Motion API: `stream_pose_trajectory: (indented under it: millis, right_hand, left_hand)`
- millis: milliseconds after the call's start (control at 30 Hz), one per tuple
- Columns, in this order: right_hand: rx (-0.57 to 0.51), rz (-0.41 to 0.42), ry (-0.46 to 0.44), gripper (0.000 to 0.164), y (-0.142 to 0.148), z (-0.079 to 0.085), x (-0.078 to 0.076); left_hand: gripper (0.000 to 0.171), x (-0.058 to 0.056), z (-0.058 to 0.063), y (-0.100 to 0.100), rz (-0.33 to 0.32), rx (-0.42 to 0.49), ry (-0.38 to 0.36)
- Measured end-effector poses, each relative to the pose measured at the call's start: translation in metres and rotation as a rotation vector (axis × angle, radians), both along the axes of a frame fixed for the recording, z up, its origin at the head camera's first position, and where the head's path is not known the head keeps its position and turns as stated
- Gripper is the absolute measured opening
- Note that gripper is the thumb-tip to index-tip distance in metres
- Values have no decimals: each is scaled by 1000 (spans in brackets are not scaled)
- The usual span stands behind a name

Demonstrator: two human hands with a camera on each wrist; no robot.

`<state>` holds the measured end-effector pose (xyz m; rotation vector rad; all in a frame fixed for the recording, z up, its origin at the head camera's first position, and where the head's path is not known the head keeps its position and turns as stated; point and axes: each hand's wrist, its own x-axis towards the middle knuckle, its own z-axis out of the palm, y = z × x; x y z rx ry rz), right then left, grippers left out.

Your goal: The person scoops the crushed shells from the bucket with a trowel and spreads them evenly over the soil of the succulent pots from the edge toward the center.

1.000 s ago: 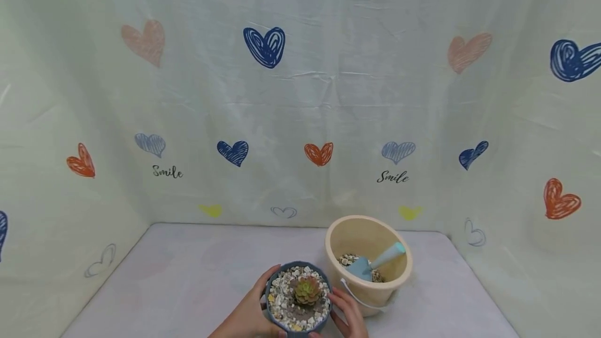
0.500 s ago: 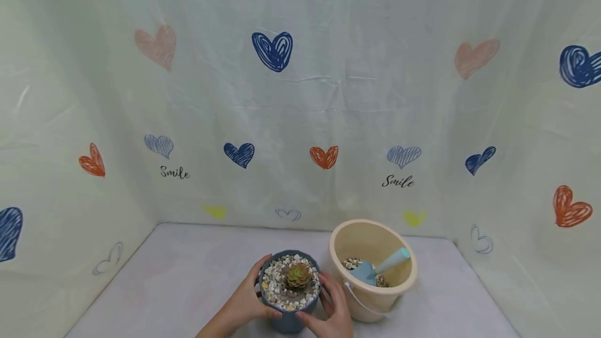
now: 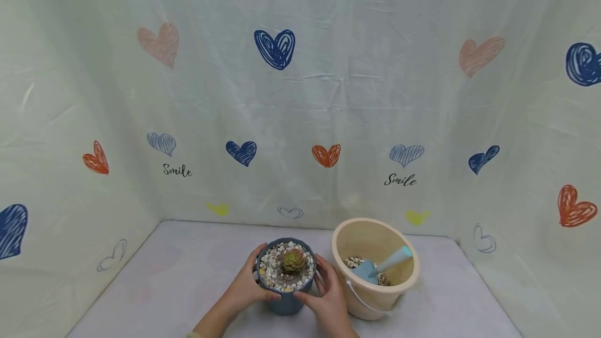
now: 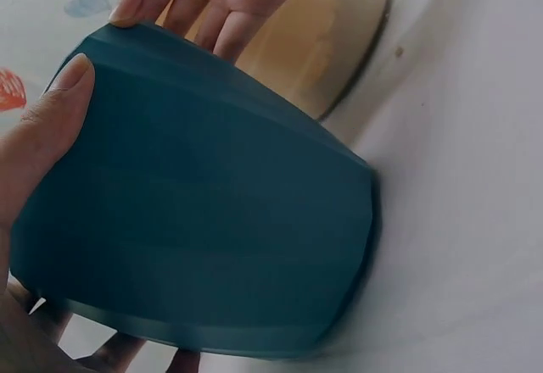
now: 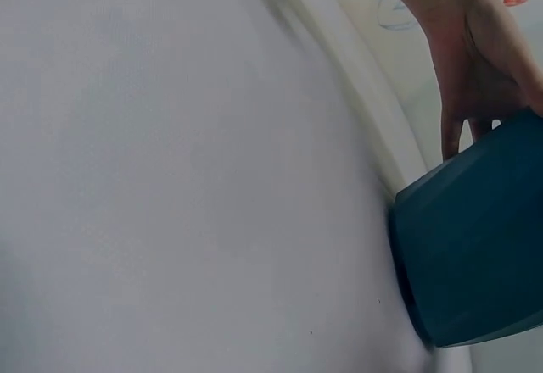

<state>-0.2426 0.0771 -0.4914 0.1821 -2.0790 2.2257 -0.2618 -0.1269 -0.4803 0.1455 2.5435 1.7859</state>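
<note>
A succulent (image 3: 293, 260), green with reddish tips, sits in a blue pot (image 3: 285, 304) topped with pale gravel (image 3: 269, 270). My left hand (image 3: 246, 286) holds the pot from the left, thumb at the front below the rim and fingers around the side. From the right, my right hand (image 3: 329, 296) grips it with its thumb near the front rim and fingers along the side. In the left wrist view the pot's faceted wall (image 4: 204, 195) fills the middle, its base close to the table. The right wrist view shows the pot (image 5: 475, 246) at the right edge.
Just right of the pot stands a cream bucket (image 3: 361, 296) with a white handle. A light blue trowel (image 3: 392, 260) leans inside it over gravel (image 3: 352, 261). The white-covered table (image 3: 188, 260) meets a heart-printed curtain (image 3: 281, 119) at the back and sides.
Both hands have carried the potted succulent away from me and a little to the left, apart from the bucket. The view has shifted slightly. Bucket and trowel stay put.
</note>
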Motion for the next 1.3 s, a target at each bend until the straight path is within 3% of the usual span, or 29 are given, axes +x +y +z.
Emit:
stream_pose_trajectory:
  millis: [167, 367, 633, 800, 933, 1067, 1200, 1300]
  right_hand:
    - [12, 36, 31, 95, 3, -2, -6]
    - [54, 54, 61, 94, 6, -1, -6]
    - [106, 118, 79, 92, 12, -2, 7]
    - [191, 172, 179, 80, 25, -3, 18]
    - [317, 264, 263, 65, 43, -1, 28]
    - [478, 385, 346, 50, 69, 3, 36]
    - [607, 479, 493, 38, 96, 1, 39]
    - [678, 498, 502, 25, 113, 0, 45]
  left_hand:
    - [127, -3, 0, 2, 8, 6, 2]
    - [126, -1, 0, 2, -47, 49, -2]
    - [119, 11, 4, -2, -104, 65, -47]
    - [116, 23, 11, -9, -156, 65, -61]
    - [116, 34, 16, -15, -212, -9, -59]
    - [116, 42, 23, -21, -221, -173, -14]
    - [114, 48, 31, -26, -206, -420, 138]
    - [112, 51, 38, -28, -194, -580, 244]
